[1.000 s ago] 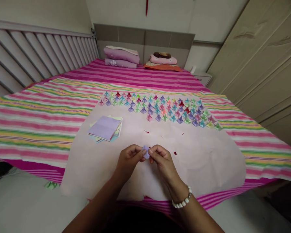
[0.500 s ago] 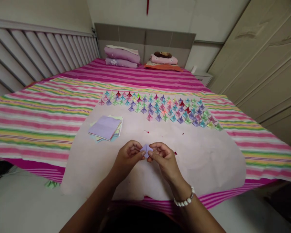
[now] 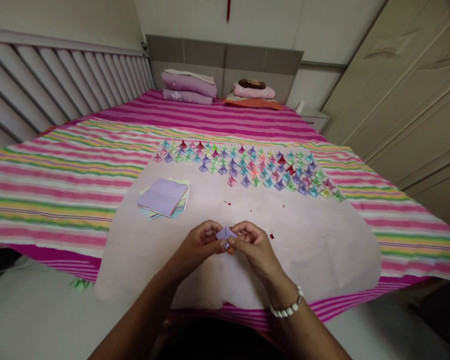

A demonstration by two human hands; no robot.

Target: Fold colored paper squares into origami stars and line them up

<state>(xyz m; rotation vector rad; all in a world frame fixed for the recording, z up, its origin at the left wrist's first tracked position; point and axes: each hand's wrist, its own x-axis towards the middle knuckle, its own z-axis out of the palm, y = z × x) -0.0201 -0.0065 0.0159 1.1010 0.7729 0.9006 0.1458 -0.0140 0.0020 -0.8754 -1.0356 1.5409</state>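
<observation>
Purple paper, folded into a small pointed piece [image 3: 226, 232], sits between the person's two hands, over a pale sheet [image 3: 315, 245]. The left hand [image 3: 204, 239] pinches its left side between thumb and fingers; the right hand [image 3: 251, 241] pinches its right side the same way, the two thumbs close together at its near edge. A white-beaded bracelet [image 3: 284, 313] circles the right wrist. Just right of the right hand lies a dark red scrap [image 3: 272, 236]. Beyond the left hand and to its left rests a loose stack of square paper sheets [image 3: 162, 194], a purple one on top. Farther out, ahead of both hands, stand rows of multicoloured folded paper pieces [image 3: 254, 173]. A striped bedspread [image 3: 60, 185] spreads to either side.
</observation>
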